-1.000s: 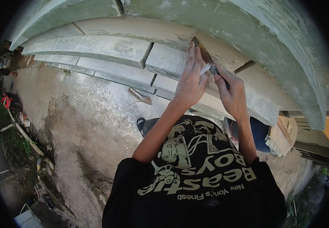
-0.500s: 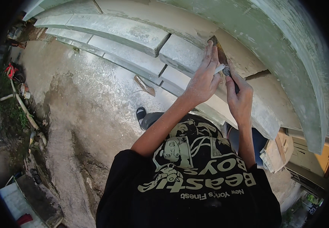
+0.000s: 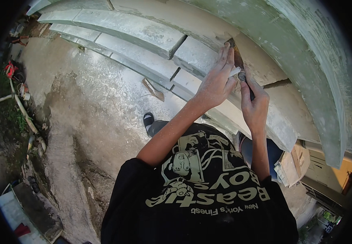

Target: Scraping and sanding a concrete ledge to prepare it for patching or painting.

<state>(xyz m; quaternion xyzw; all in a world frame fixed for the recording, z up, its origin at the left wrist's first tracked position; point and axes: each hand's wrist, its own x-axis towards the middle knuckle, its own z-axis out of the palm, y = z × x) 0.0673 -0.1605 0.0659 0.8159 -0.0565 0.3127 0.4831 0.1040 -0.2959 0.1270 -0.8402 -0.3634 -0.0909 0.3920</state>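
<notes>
My right hand [image 3: 254, 103] is closed round the dark handle of a rust-stained putty knife [image 3: 237, 55]. Its blade lies against the beige underside [image 3: 265, 55] of a curved green-grey moulding [image 3: 298, 49], where an open joint runs through the surface. My left hand [image 3: 215, 85] has its fingers together and laid along the blade, partly hiding its tip. A small white strip [image 3: 234, 72] is held at the left thumb, crossing the knife near the handle.
Stepped pale ledges [image 3: 127, 28] run to the left. Below are a stained concrete floor [image 3: 78, 93], a wood offcut [image 3: 153, 89] and my sandalled foot [image 3: 148, 122]. Pipes [image 3: 29, 122] and a red object [image 3: 11, 69] lie far left. Boards [image 3: 294, 162] stand lower right.
The view has shifted, so ledges and both hands sit further right in the picture than a second ago. Both hands keep their grip on the knife with little movement against the moulding.
</notes>
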